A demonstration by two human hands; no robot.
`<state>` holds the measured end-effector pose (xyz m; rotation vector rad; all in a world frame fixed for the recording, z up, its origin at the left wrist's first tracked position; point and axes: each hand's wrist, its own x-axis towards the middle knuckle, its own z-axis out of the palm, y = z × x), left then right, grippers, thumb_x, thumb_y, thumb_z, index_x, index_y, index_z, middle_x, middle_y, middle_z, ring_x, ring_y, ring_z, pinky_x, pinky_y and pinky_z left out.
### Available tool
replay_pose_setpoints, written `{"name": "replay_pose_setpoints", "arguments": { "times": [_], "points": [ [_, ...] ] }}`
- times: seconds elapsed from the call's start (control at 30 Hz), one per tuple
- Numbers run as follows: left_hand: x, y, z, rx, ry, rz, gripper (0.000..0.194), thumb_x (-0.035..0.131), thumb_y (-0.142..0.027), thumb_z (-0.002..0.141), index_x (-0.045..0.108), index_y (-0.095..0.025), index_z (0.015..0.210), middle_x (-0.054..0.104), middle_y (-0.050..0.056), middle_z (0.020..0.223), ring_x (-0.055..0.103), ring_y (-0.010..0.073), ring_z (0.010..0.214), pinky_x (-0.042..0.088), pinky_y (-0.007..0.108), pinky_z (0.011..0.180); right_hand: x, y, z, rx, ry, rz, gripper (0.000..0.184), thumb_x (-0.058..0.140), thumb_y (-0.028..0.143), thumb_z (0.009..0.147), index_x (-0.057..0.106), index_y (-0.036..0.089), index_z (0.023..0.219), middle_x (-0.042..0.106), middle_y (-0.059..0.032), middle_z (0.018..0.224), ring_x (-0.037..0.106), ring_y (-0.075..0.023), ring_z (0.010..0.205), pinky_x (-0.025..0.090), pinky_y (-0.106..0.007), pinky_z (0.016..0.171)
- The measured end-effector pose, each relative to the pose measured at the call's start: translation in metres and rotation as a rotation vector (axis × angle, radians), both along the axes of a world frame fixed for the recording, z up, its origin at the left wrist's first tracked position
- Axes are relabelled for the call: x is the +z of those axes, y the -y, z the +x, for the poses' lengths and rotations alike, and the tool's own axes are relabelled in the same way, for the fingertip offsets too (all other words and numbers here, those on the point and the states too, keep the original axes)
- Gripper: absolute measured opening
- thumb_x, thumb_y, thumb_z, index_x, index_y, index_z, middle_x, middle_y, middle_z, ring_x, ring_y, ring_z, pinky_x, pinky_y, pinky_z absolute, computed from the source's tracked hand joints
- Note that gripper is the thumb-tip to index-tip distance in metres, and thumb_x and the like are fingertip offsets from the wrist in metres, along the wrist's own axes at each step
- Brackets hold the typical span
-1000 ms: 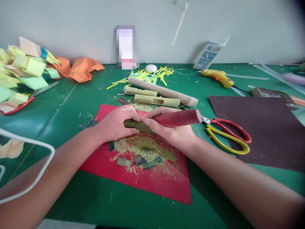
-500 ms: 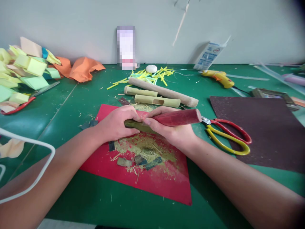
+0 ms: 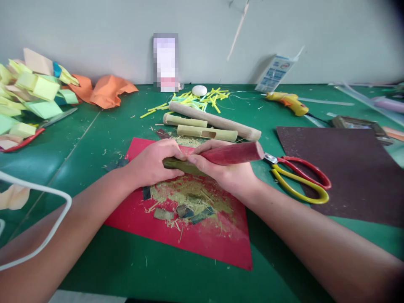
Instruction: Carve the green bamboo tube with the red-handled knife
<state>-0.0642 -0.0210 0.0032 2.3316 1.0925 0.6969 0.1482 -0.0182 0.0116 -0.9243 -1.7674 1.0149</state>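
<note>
My left hand (image 3: 151,163) is closed round a dark green bamboo piece (image 3: 180,166) and holds it over a red sheet (image 3: 202,240). My right hand (image 3: 227,172) grips a tool with a thick red wooden handle (image 3: 233,153); its working end meets the bamboo piece between my thumbs and is hidden there. A heap of yellowish shavings and bark chips (image 3: 189,202) lies on the red sheet just below both hands.
Two pale bamboo tubes (image 3: 206,133) and a wooden rod (image 3: 217,122) lie behind my hands. Red-and-yellow scissors (image 3: 299,176) and a dark brown sheet (image 3: 344,168) are to the right, a yellow glue gun (image 3: 288,102) farther back. Coloured paper scraps (image 3: 31,97) pile at the left.
Almost nothing has changed; both hands stay clamped on the bamboo piece and the tool, with only a slight shift of the view.
</note>
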Motion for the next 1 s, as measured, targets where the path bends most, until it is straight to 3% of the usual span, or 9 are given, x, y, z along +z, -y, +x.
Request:
{"name": "replay_pose_setpoints", "arguments": {
  "times": [0.37, 0.5, 0.73, 0.8, 1.0],
  "points": [
    [-0.0005, 0.0011, -0.0025, 0.020, -0.027, 0.016, 0.023, 0.073, -0.027, 0.079, 0.069, -0.016, 0.100, 0.062, 0.004, 0.097, 0.059, 0.0183, 0.093, 0.049, 0.033, 0.085, 0.0006, 0.0037, 0.0023, -0.176, 0.041, 0.112, 0.021, 0.059, 0.018, 0.074, 0.048, 0.020, 0.057, 0.047, 0.0045, 0.054, 0.042, -0.0084, 0.050, 0.033, -0.025, 0.047],
    [-0.0011, 0.0017, -0.0028, 0.029, -0.019, 0.015, 0.025, 0.074, -0.028, 0.079, 0.068, -0.017, 0.102, 0.063, 0.004, 0.097, 0.060, 0.0179, 0.093, 0.049, 0.033, 0.085, -0.0020, 0.0064, 0.0024, -0.294, 0.002, 0.097, 0.021, 0.057, 0.017, 0.074, 0.047, 0.021, 0.056, 0.051, 0.0029, 0.056, 0.046, -0.0107, 0.053, 0.036, -0.028, 0.049],
    [-0.0025, 0.0016, -0.0036, 0.020, -0.012, 0.006, 0.026, 0.074, -0.029, 0.079, 0.068, -0.019, 0.102, 0.063, 0.004, 0.098, 0.061, 0.0185, 0.093, 0.050, 0.034, 0.084, -0.0049, 0.0056, 0.0042, -0.315, -0.021, 0.080, 0.024, 0.060, 0.019, 0.077, 0.048, 0.023, 0.056, 0.055, 0.0019, 0.056, 0.049, -0.0127, 0.052, 0.038, -0.029, 0.049],
    [-0.0024, 0.0016, -0.0035, 0.018, -0.010, 0.001, 0.025, 0.074, -0.029, 0.079, 0.068, -0.019, 0.102, 0.063, 0.004, 0.098, 0.061, 0.0186, 0.093, 0.050, 0.034, 0.084, -0.0039, 0.0045, 0.0049, -0.279, -0.032, 0.055, 0.022, 0.063, 0.023, 0.079, 0.052, 0.022, 0.060, 0.059, 0.0010, 0.060, 0.053, -0.0132, 0.056, 0.042, -0.029, 0.052],
    [-0.0014, 0.0016, -0.0029, 0.021, -0.022, -0.004, 0.023, 0.073, -0.026, 0.079, 0.067, -0.018, 0.100, 0.063, 0.004, 0.097, 0.061, 0.0190, 0.094, 0.049, 0.033, 0.084, 0.0007, 0.0016, 0.0044, 0.006, 0.008, -0.028, 0.021, 0.076, 0.038, 0.075, 0.067, 0.019, 0.074, 0.067, -0.0001, 0.069, 0.058, -0.0129, 0.061, 0.046, -0.026, 0.054]
  ]
}}
